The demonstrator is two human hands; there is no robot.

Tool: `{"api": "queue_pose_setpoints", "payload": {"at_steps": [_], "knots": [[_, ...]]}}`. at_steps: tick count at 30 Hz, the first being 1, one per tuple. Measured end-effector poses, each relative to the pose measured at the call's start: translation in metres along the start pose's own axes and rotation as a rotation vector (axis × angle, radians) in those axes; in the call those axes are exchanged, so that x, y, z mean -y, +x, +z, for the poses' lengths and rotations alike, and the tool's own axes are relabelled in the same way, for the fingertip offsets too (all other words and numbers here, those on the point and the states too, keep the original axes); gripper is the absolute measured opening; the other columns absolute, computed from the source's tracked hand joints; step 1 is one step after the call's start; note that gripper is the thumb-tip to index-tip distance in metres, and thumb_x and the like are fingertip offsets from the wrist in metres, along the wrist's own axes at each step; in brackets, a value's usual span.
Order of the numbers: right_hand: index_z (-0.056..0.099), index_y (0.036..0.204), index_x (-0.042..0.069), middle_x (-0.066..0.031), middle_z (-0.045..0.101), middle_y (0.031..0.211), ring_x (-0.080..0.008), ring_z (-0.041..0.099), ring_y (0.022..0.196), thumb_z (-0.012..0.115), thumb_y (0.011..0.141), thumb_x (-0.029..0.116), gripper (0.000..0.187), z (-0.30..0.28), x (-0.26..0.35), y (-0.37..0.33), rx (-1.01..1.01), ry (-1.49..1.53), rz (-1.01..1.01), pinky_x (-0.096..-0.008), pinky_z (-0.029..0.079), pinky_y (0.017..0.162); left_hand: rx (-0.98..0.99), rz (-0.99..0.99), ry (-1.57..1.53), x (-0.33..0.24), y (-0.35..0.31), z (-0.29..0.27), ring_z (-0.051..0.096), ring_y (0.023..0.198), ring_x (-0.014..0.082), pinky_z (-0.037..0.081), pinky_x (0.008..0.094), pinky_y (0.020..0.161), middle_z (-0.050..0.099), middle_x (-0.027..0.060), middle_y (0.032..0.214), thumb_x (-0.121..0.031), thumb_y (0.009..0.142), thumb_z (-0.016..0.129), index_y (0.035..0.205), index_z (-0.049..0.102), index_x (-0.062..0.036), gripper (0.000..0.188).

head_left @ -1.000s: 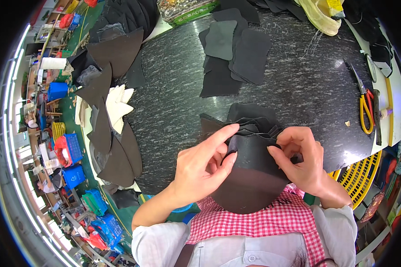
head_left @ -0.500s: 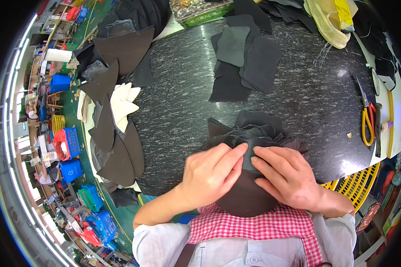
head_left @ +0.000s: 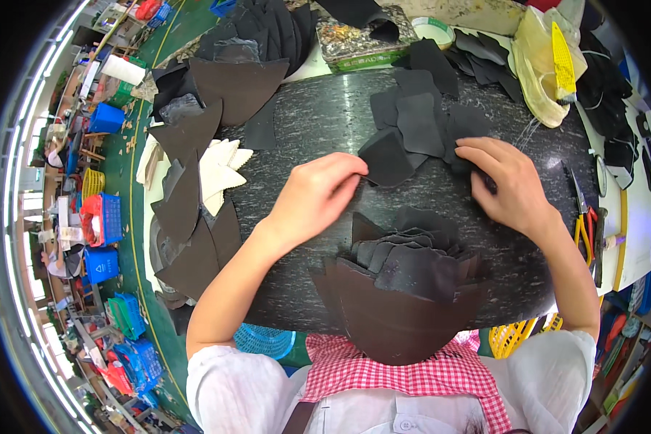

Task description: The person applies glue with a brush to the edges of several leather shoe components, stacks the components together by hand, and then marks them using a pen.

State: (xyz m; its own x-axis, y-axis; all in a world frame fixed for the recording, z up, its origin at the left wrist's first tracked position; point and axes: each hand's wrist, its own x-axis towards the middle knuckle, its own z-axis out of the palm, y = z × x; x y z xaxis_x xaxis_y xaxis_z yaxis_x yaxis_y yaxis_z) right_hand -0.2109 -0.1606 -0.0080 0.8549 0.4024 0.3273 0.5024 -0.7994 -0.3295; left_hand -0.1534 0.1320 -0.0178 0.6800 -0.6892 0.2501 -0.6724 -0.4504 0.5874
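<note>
My left hand (head_left: 318,194) pinches the left corner of a black cut piece (head_left: 389,159) of leather-like sheet, thumb and forefinger at its edge. On the right, my right hand (head_left: 510,177) has its fingers curled at the edge of another black piece (head_left: 467,124); its thumb is tucked below. Between the hands lies a loose group of small black pieces, a wavy-edged one (head_left: 420,124) on top. Nearer to me, a layered stack of small black pieces (head_left: 417,271) rests on large dark brown curved pieces (head_left: 394,318), which overhang the near table edge against my checked apron.
Overlapping brown pieces (head_left: 188,210) and cream jagged-edged pieces (head_left: 220,173) lie at the left. At the back are a pile of dark pieces (head_left: 249,83) and a green-sided box (head_left: 362,54). Yellow-handled scissors (head_left: 583,228) and a pale yellow bag (head_left: 546,79) are at the right.
Both hands have left the near stack and reached forward to the loose black pieces, spreading further apart. The small piece they pressed there now lies uncovered. The whole view has shifted.
</note>
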Motion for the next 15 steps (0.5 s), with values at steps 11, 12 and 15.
{"api": "queue_pose_setpoints", "payload": {"at_steps": [11, 12, 15], "knots": [[0.061, 0.104, 0.002, -0.0085, 0.055, 0.120, -0.0259, 0.055, 0.106, 0.069, 0.076, 0.016, 0.032, 0.031, -0.005, 0.046, 0.086, -0.028, -0.036, -0.0332, 0.048, 0.087, -0.216, -0.362, -0.807, 0.015, 0.002, -0.031, 0.062, 0.088, 0.0099, 0.048, 0.0228, 0.080, 0.067, 0.0068, 0.100, -0.008, 0.092, 0.055, 0.114, 0.057, 0.0027, 0.024], [0.056, 0.113, 0.003, -0.0102, 0.052, 0.125, -0.0277, 0.051, 0.113, 0.071, 0.074, 0.018, 0.044, 0.026, -0.004, 0.047, 0.154, 0.046, 0.056, -0.0340, 0.046, 0.090, -0.175, -0.400, -0.850, 0.014, 0.000, -0.033, 0.063, 0.089, 0.0117, 0.050, 0.0242, 0.080, 0.067, 0.0081, 0.100, -0.008, 0.093, 0.054, 0.116, 0.056, 0.0037, 0.026], [0.048, 0.125, 0.005, -0.0123, 0.047, 0.132, -0.0309, 0.047, 0.120, 0.074, 0.072, 0.020, 0.061, 0.017, 0.017, 0.066, -0.099, 0.243, -0.041, -0.0375, 0.042, 0.097, -0.126, -0.434, -0.958, 0.011, -0.005, -0.033, 0.064, 0.090, 0.0151, 0.053, 0.0289, 0.079, 0.067, 0.0097, 0.101, -0.010, 0.093, 0.053, 0.119, 0.056, 0.0031, 0.028]]}}
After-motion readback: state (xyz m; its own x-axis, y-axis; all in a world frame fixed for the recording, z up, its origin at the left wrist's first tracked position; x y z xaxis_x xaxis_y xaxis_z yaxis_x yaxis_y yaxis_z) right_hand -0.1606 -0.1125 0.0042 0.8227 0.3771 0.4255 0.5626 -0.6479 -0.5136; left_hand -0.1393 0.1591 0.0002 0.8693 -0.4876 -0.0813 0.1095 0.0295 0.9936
